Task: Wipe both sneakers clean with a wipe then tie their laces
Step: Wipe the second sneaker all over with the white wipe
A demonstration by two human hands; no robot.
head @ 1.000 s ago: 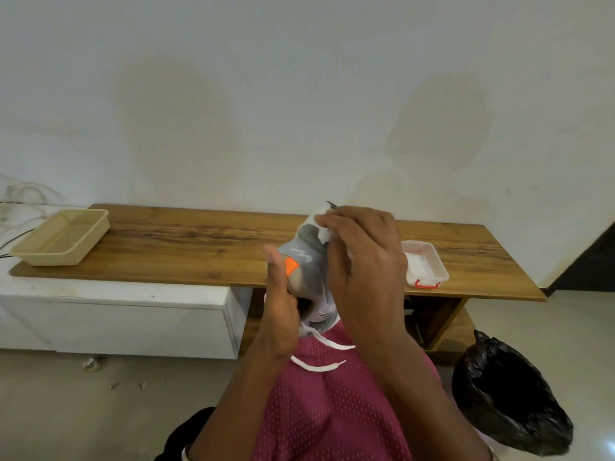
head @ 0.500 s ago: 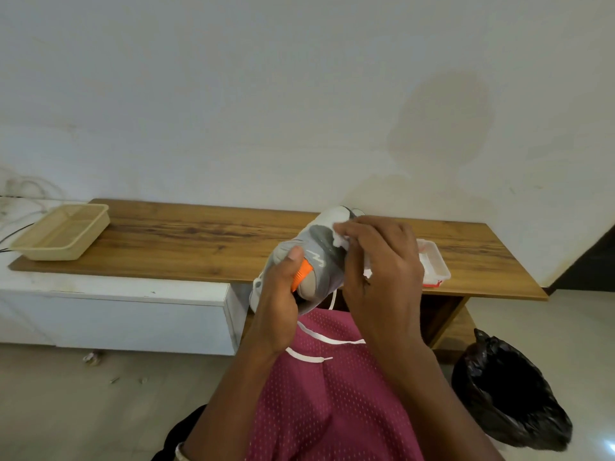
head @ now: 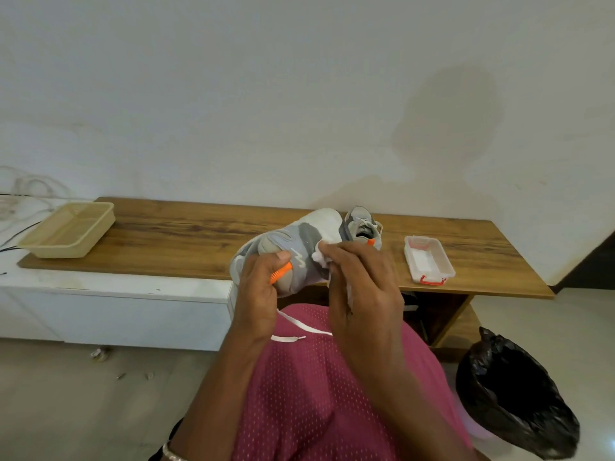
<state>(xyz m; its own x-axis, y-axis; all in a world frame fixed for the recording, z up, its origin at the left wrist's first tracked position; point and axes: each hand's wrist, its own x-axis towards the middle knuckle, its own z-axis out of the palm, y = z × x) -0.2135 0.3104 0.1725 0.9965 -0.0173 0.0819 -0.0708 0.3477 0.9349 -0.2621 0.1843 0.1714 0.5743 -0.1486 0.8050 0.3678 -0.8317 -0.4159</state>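
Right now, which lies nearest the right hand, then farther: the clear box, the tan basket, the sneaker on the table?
From the right hand:
1. Sneaker on the table, just behind it.
2. Clear box, to its right.
3. Tan basket, far left.

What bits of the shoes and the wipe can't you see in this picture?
All in the head view:
The wipe: mostly bunched under the fingers of the right hand; only a white corner shows.
The second sneaker on the table: part of it sits behind the held sneaker and the right hand.
The held sneaker: the left hand covers its heel end.
The bin bag: too dark inside.
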